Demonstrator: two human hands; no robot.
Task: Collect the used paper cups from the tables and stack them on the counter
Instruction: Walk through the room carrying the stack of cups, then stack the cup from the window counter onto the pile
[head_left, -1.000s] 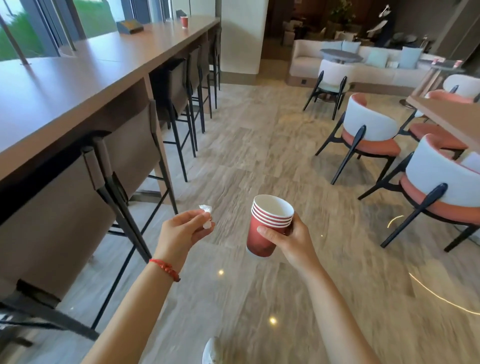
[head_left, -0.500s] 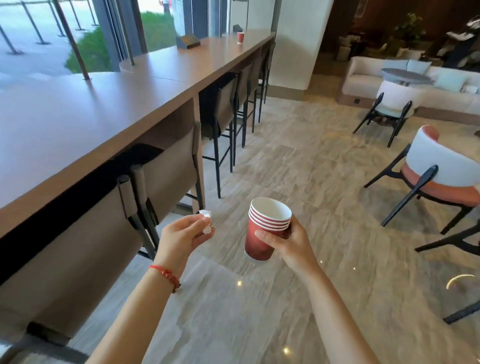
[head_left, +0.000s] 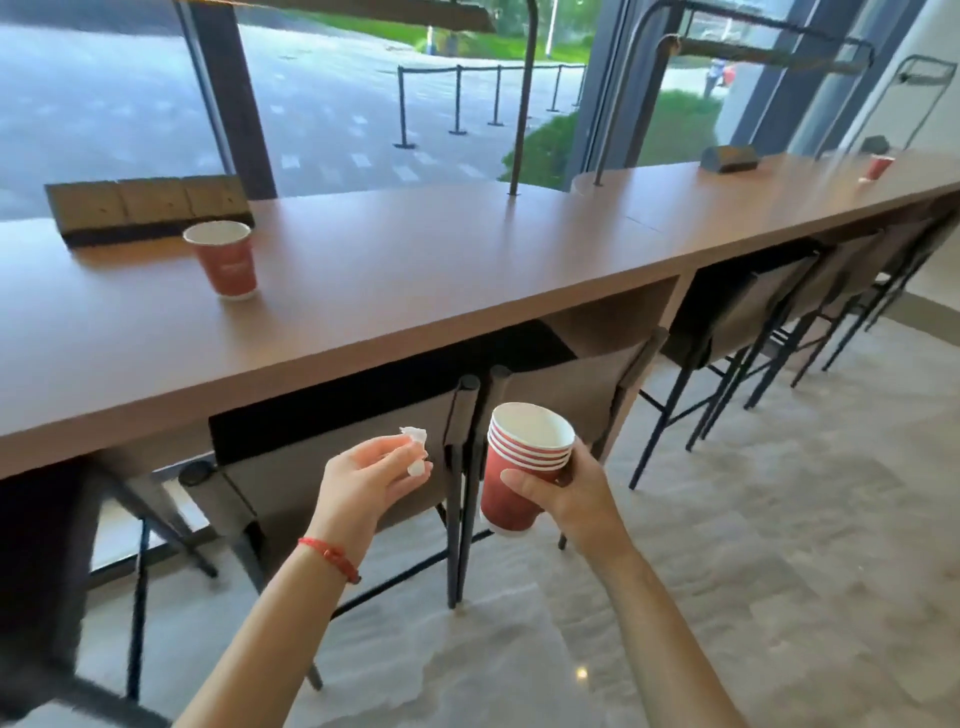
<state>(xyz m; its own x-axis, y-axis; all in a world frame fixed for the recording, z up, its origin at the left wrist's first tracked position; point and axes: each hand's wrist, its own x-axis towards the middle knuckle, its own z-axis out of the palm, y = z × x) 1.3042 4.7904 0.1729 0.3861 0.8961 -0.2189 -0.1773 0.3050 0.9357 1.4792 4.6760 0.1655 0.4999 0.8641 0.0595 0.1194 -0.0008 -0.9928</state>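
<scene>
Low in the middle of the frame, the right hand (head_left: 566, 491) grasps a nested stack of red paper cups with white insides (head_left: 522, 467) — fingers and thumb wrapped round the upper part of the stack, which tilts slightly with its open mouth toward the top of the frame. Just to the left of it, apart from the cups, the left hand (head_left: 363, 480) pinches a small crumpled scrap of white paper (head_left: 415, 441) between thumb and fingertips; a thin red cord bracelet (head_left: 330, 556) circles that wrist.

Both hands hover over the pale stone-tiled floor (head_left: 753, 571), in front of the brown backs of tall bar stools with black metal legs (head_left: 571, 389) tucked under a long brown wooden counter (head_left: 441, 270). On the counter at the upper left stands a single red paper cup (head_left: 222, 259), upright, just in front of a dark wooden block (head_left: 145, 208). Far off at the upper right another small red cup (head_left: 880, 166) stands on the same counter — near a dark box (head_left: 728, 157). Behind the counter, large windows (head_left: 363, 93) show pavement and grass outside.
</scene>
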